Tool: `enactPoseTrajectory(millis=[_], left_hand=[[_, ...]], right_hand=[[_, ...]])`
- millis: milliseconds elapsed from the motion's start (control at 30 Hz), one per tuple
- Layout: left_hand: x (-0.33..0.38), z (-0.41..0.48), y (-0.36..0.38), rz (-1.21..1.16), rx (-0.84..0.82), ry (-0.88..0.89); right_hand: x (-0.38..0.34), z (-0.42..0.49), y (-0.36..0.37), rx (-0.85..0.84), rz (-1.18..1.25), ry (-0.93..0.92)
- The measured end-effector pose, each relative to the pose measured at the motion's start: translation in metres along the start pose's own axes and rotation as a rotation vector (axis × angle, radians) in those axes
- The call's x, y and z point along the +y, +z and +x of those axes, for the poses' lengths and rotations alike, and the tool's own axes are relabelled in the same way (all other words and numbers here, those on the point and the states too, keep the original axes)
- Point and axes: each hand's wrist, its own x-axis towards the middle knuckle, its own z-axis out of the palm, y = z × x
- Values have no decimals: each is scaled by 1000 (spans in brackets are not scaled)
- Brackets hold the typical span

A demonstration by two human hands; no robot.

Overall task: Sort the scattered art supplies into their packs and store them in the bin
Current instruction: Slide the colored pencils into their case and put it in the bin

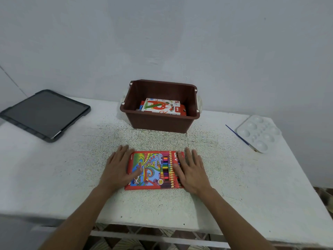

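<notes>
Ahead of left hand (118, 170) and right hand (191, 171): bare table (158, 141) up to bin (158, 122) wall. Bin open-topped, boxes (161, 107) low inside. Tablet (45, 114) well left of them; brush (239, 137), palette (259, 132) well right.

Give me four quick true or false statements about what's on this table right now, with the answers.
1. The left hand and the right hand both touch the pencil pack. True.
2. The bin is empty. False: a pastel box lies inside it.
3. The paintbrush lies beside the palette. True.
4. The tablet lies right of the bin. False: it lies to its left.
</notes>
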Motion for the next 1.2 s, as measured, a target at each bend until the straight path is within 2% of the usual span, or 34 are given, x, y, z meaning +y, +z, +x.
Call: enactPoseTrajectory(millis=[267, 433, 633, 767, 967, 1200], left_hand=[[2, 2, -2, -6, 11, -33], [2, -2, 0, -31, 106, 120], [1, -3, 4, 55, -50, 179], [0, -2, 3, 73, -66, 183], [3, -3, 1, 0, 10, 272], [3, -4, 4, 13, -52, 268]], right_hand=[[-6, -1, -2, 0, 46, 59], [-3, 2, 4, -36, 12, 50], [-6, -5, -1, 8, 99, 79], [-7, -5, -2, -13, 78, 76], [-11, -9, -1, 20, 63, 113], [-11, -7, -3, 15, 44, 129]])
